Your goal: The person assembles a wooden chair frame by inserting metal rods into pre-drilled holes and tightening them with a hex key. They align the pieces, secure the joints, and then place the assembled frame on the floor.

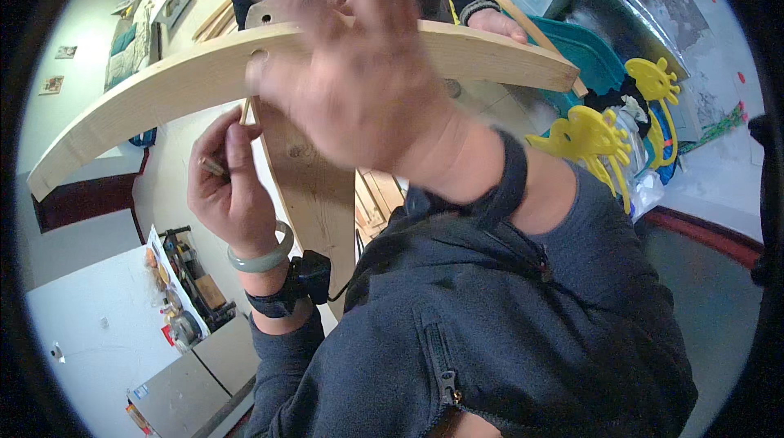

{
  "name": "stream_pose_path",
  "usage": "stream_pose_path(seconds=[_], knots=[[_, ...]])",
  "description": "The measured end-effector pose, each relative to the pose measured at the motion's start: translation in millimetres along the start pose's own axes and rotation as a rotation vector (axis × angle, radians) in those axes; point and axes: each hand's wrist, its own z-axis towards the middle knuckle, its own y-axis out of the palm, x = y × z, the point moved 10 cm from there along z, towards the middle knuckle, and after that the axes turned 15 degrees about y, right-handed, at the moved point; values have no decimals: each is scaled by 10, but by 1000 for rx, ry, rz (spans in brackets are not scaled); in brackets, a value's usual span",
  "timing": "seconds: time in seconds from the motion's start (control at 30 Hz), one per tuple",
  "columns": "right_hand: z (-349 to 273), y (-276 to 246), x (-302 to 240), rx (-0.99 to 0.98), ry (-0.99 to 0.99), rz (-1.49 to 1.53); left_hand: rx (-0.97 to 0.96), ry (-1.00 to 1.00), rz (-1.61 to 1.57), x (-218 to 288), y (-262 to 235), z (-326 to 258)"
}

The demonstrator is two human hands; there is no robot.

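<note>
A curved pale wooden rail [163,82] spans the scene, with a round hole in its face. Beneath it a wide wooden board [306,168] runs toward my body. My left hand [229,185] is closed, pinching a thin tan rod [246,111] just below the rail beside the board. A small cylindrical end [212,166] shows between its fingers; I cannot make out if it is the same piece. My right hand [351,78], blurred by motion, is over the rail with thumb and fingers apart. Its palm side is hidden.
Across the rail stands a person in dark clothes, one hand [498,25] on the rail's right part. At right are a teal bin [584,46] and yellow giraffe-shaped pieces [584,140]. Wooden strips [380,197] lie below. A tool-filled shelf [192,291] stands lower left.
</note>
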Motion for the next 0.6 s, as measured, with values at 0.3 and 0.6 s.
stream_pose_path(seconds=[0.3,0.6], knots=[[-650,-247,478,-343,196,-148,122,-120,42,-307,-315,-483],[244,-527,645,-36,180,-531,30,-131,20,-206,-290,-656]])
